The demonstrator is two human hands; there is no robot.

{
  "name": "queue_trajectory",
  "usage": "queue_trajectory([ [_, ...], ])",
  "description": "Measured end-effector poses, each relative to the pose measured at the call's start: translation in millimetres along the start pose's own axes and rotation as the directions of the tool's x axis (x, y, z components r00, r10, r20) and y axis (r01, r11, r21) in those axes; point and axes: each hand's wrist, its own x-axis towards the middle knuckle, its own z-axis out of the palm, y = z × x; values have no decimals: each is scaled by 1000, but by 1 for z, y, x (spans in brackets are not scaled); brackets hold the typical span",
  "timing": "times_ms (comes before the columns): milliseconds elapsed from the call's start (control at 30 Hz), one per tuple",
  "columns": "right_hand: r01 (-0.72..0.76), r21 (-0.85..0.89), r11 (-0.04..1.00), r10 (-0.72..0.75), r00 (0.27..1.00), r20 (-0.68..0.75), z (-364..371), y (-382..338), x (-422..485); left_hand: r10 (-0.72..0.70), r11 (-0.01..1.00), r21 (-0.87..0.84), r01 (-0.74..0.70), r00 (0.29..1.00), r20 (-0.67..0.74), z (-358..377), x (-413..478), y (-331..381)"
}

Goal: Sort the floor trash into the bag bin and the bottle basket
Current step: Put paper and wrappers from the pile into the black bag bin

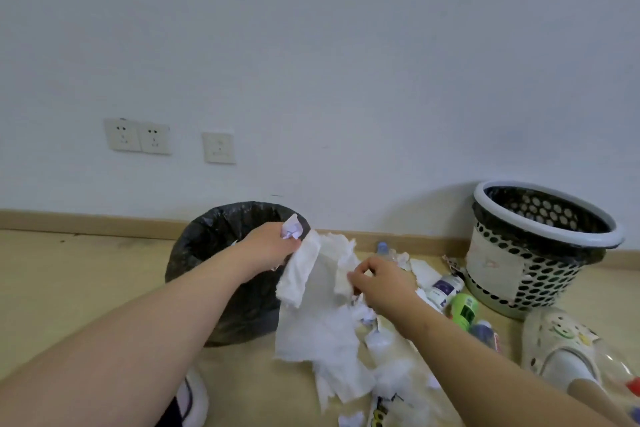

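My left hand (268, 246) is closed on a long white tissue sheet (317, 305) and a small crumpled scrap, just over the right rim of the black bag bin (214, 246). The sheet hangs down to the floor. My right hand (379, 282) pinches the same tissue at its right edge. A pile of torn white paper (391, 367) lies on the floor below. Bottles lie to the right: a white one with a purple label (445, 289), a green one (464, 310) and a clear one with a blue cap (382, 249). The perforated bottle basket (533, 250) stands at the right by the wall.
A cream clog on a foot (557, 343) rests right of the bottles, with a clear plastic bottle (623, 374) at the frame edge. A white shoe (194, 399) sits bottom left. Wall sockets (138, 135) are above the skirting. Bare wooden floor stretches left of the bin.
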Motion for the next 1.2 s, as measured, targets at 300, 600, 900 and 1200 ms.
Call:
queue_trajectory([
  [300, 94, -17, 995, -94, 995, 24, 27, -55, 54, -142, 989, -65, 130, 963, -228, -49, 46, -26],
  [600, 157, 2, 988, -157, 987, 9, 61, -99, 108, -115, 969, -243, -36, 807, -579, -103, 106, -28],
  [900, 101, -16, 995, -100, 994, 53, 111, -83, 134, -156, 974, -224, 16, 766, -624, -58, 110, -104],
  [1200, -139, 168, 976, 127, 988, 84, 122, -74, 141, -188, 982, -128, 140, 825, -534, -36, 110, -126],
])
